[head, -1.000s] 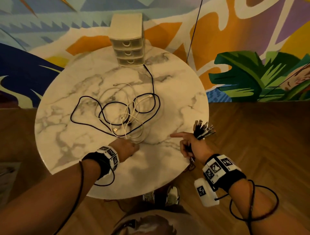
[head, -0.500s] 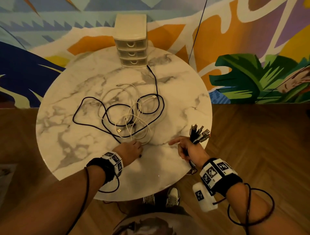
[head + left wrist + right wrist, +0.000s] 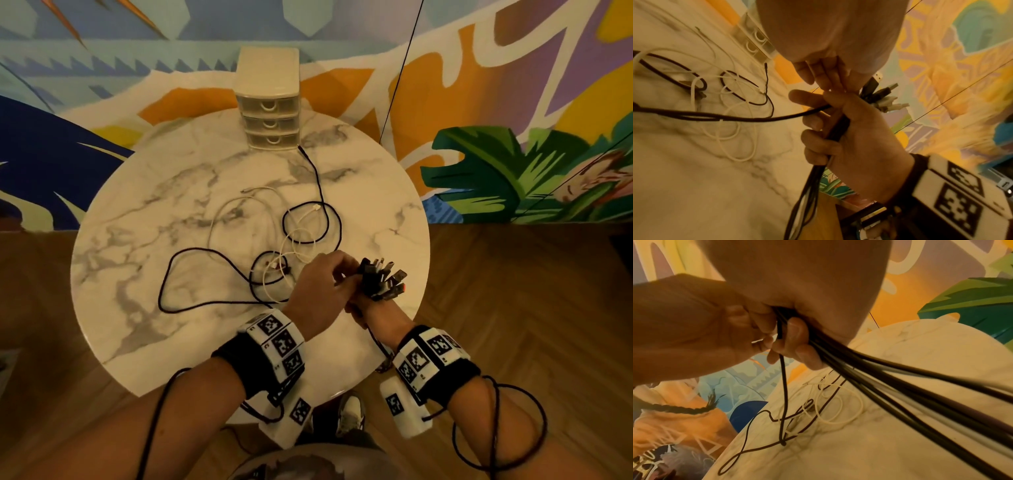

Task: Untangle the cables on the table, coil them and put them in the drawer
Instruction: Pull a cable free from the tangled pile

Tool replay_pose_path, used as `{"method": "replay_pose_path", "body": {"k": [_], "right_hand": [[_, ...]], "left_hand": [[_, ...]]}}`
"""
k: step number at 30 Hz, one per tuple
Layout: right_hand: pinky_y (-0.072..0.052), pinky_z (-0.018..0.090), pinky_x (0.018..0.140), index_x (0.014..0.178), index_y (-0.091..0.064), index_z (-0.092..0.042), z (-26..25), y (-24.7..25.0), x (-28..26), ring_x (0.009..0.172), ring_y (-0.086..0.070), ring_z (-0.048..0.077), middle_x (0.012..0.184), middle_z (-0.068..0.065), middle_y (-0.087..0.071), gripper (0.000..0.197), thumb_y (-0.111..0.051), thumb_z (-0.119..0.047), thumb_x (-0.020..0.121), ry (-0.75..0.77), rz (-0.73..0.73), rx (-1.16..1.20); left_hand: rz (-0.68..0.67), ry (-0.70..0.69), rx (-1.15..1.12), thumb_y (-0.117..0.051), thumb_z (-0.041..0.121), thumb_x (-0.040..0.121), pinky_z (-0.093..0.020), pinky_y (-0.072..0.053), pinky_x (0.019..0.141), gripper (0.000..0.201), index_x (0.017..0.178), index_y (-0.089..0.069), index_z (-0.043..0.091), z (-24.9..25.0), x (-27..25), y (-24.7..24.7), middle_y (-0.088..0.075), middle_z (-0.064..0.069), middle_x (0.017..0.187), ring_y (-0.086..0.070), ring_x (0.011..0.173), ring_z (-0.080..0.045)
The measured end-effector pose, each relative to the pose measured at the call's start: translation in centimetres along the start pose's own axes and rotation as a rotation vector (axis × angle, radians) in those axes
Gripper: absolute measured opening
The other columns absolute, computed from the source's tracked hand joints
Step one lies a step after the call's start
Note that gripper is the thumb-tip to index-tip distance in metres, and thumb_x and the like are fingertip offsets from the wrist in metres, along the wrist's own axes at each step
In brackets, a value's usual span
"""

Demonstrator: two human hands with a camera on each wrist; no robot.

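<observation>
A long black cable (image 3: 756, 119) and a thin white cable (image 3: 314, 207) lie tangled on the round marble table (image 3: 171, 342). My right hand (image 3: 376, 311) grips a bundle of cables (image 3: 900, 394) upright at the table's right edge. The bundle's plugs (image 3: 383, 277) fan out above the fist. My left hand (image 3: 342, 270) reaches across in front of it. It pinches one end of the black cable (image 3: 784, 386) against the bundle. The small three-drawer unit (image 3: 270, 113) stands at the far edge, all drawers closed.
The held bundle hangs off the table's near right edge toward the wooden floor (image 3: 513, 308). A painted mural wall (image 3: 513, 68) stands behind the table, with a thin dark line (image 3: 400, 68) running down it. My shoe (image 3: 349, 411) shows under the table.
My left hand left the tangle near the table's front and moved right to the bundle, dragging the black cable's end with it. The loops shifted right. My right index finger no longer points.
</observation>
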State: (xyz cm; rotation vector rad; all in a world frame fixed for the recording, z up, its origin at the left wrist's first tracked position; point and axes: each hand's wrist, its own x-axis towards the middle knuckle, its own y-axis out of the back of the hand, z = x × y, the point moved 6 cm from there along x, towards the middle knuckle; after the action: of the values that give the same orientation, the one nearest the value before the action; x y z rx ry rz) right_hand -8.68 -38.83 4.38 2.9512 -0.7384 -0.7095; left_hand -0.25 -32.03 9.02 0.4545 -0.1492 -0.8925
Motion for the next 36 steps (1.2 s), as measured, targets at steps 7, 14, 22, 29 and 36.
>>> {"method": "replay_pose_path", "body": {"k": [7,14,22,29,36], "right_hand": [[-0.036,0.009,0.045,0.069,-0.049,-0.021,-0.3,0.2,0.2,0.042,-0.049,-0.004,0.047,-0.011,-0.054,0.037,-0.042,0.004,0.096,0.027,0.028,-0.011],[-0.044,0.031,0.069,0.047,-0.044,-0.007,-2.3,2.6,0.8,0.055,-0.05,0.019,0.054,0.006,-0.051,0.06,-0.038,-0.032,0.101,0.206,0.26,0.172],[-0.021,0.019,0.036,0.043,-0.03,-0.016,-4.6,6.7,1.4,0.033,-0.018,0.011,0.038,-0.002,-0.022,0.062,-0.032,-0.037,0.101,0.184,0.246,0.678],[-0.021,0.02,0.04,0.054,-0.023,-0.015,-5.5,10.3,0.4,0.042,-0.018,0.012,0.044,-0.005,-0.022,0.06,-0.045,-0.065,0.079,0.297,0.485,0.46],[-0.029,0.026,0.051,0.04,-0.045,-0.022,-8.3,3.7,-0.9,0.038,-0.032,0.008,0.038,-0.006,-0.04,0.059,-0.044,-0.048,0.093,0.213,0.083,0.005]], "left_hand": [[-0.018,-0.013,-0.158,-0.06,0.016,0.089,-0.022,-0.048,0.067,0.013,0.094,-0.065,0.027,0.2,-0.2,-0.5,-0.062,0.005,0.093,-0.057,0.079,-0.01],[-0.321,0.297,-0.003,-0.059,0.019,0.091,-0.024,-0.045,0.078,0.01,0.097,-0.066,0.018,-9.0,-3.1,-2.7,-0.065,0.007,0.087,-0.061,0.082,-0.006],[0.246,0.389,0.195,-0.047,-0.003,0.091,-0.028,-0.04,0.071,0.019,0.094,-0.066,0.0,-14.0,1.7,12.6,-0.069,-0.006,0.085,-0.054,0.093,-0.024],[0.148,0.071,1.021,-0.044,0.021,0.094,-0.042,-0.032,0.084,0.021,0.096,-0.063,0.013,-8.2,4.7,14.9,-0.065,-0.01,0.101,-0.05,0.1,-0.033],[-0.15,-0.065,0.905,-0.04,0.021,0.097,-0.033,-0.034,0.062,0.013,0.102,-0.052,0.019,-1.2,3.4,6.2,-0.057,-0.008,0.077,-0.057,0.075,-0.033]]}}
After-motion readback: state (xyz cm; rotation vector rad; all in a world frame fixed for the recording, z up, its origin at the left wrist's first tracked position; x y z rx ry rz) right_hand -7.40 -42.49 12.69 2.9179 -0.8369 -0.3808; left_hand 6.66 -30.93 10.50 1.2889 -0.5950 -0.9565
